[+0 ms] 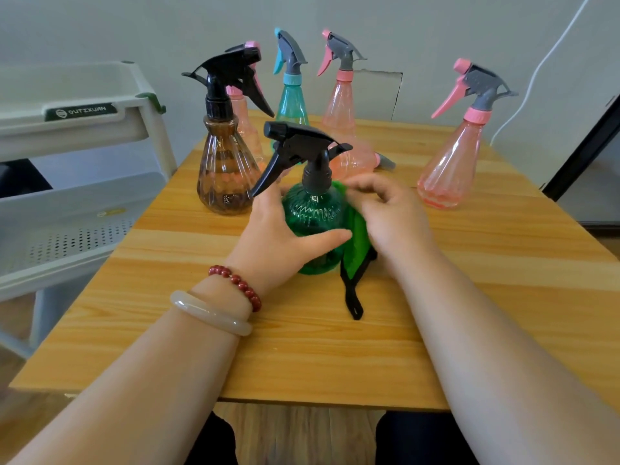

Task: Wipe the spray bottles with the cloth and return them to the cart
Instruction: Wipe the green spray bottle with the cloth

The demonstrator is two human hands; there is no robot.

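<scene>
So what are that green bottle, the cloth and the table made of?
The green bottle: likely see-through tinted plastic, glossy, with moulded ribs. The cloth: soft matte fabric, it folds. The table: wood or wood-look laminate, striped grain; cannot tell which.

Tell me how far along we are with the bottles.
Done: nothing visible; no bottle shows in the cart. In hand: the left hand holds the green bottle on the table while the right hand presses the cloth to its side. Left: the brown bottle and five others wait on the table, then everything goes to the cart.
</scene>
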